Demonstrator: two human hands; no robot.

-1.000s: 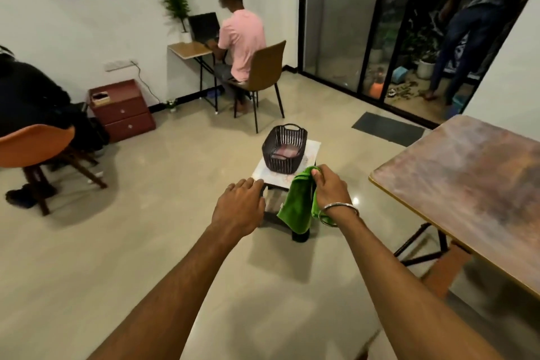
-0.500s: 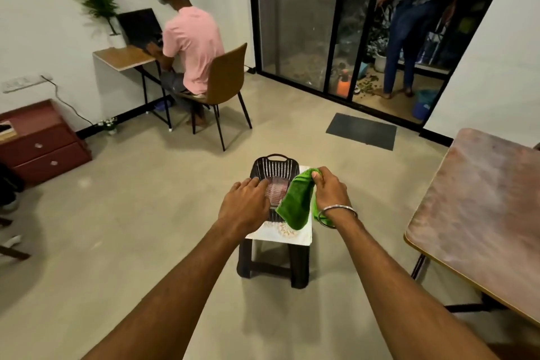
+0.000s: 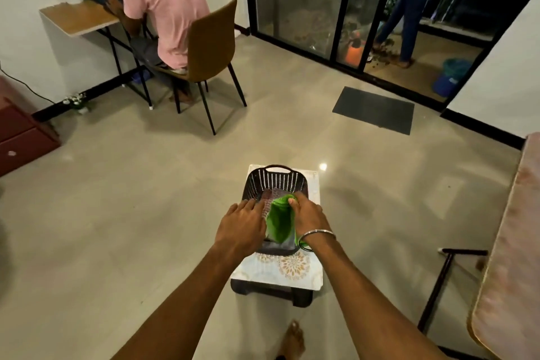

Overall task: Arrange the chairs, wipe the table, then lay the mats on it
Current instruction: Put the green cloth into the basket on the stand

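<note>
View: one wide-angle camera worn on the person's head.
Height: standing, well above the stool (image 3: 292, 272).
Facing: forward and steeply down, across the floor (image 3: 117, 228) toward the glass doors (image 3: 304, 0).
Centre: basket (image 3: 274, 181) on the stool.
Nearness: close enough that the left hand (image 3: 241, 223) and right hand (image 3: 308, 215) reach the basket, forearms entering from the bottom edge.
Edges: table (image 3: 508, 242) cut off at right, drawers (image 3: 23, 140) at left.

— Where is the green cloth (image 3: 280, 221) hanging?
— It is drooping, bunched, over the dark basket (image 3: 274, 177), the right hand (image 3: 308, 215) pinching its top.
— And the table (image 3: 508, 257)?
— It is standing well apart, rightward.
</note>
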